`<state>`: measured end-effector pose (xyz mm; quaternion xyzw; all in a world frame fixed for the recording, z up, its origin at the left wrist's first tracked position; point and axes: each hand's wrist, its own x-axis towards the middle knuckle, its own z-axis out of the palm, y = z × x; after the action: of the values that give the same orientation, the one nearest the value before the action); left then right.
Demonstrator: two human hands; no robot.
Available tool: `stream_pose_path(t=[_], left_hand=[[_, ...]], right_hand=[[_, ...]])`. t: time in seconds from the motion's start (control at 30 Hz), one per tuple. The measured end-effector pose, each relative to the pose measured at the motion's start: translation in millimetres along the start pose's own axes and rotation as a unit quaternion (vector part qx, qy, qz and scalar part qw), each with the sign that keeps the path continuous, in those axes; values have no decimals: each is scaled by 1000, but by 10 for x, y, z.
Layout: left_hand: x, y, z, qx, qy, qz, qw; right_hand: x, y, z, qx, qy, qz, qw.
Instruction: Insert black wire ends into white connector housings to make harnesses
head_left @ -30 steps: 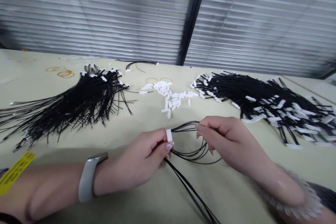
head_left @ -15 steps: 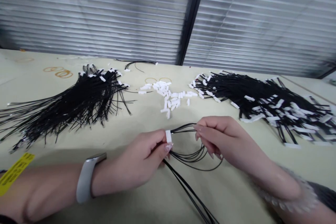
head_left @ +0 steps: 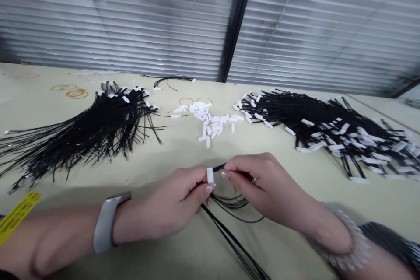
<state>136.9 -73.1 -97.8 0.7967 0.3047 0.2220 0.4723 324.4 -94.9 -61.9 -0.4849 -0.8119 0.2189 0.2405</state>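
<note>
**Two hands hold a small white plug and thin black wires**

The left hand (head_left: 177, 199) pinches a small white plug (head_left: 210, 175) between thumb and fingertips. The hand is nearly closed, with only the plug sticking up out of it. It holds the plug upright, likely so its open end faces the other hand.

The right hand (head_left: 265, 188) is right beside it, almost touching. Its fingers are curled in and pinch the ends of a few black wires (head_left: 229, 203) right next to the plug. The wires seem to be held close to their tips so they stay stiff and point straight at the plug. The rest of the wires loop under the hands and run off toward the near edge of the bench (head_left: 183, 153). Both hands sit near the middle of the bench, close to its near edge.

A heap of loose white plugs (head_left: 213, 120) lies just past the hands, in easy reach. A big pile of black wires (head_left: 88, 133) fans out toward the left edge. Another pile, with white plugs on the wire ends (head_left: 334, 133), lies toward the right edge. Keeping the two piles apart stops them from mixing. A few rubber bands (head_left: 74, 92) lie near the far left corner.
</note>
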Motion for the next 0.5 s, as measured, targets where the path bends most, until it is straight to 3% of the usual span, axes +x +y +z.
stream_pose_path(t=[0.23,0.37,0.43,0.5], left_hand=[[7,-15,-2,-21,-22,4,1000],[40,-20,-4,-62,-15,-39,997],[53,-38,4,-102,2,-76,992],[61,-64,16,-154,21,-109,982]], right_hand=[[12,52,74,-8,14,-35,999],[17,62,59,-21,37,-61,997],[33,120,-21,-30,80,-78,993],[47,237,-176,-59,169,-72,981]])
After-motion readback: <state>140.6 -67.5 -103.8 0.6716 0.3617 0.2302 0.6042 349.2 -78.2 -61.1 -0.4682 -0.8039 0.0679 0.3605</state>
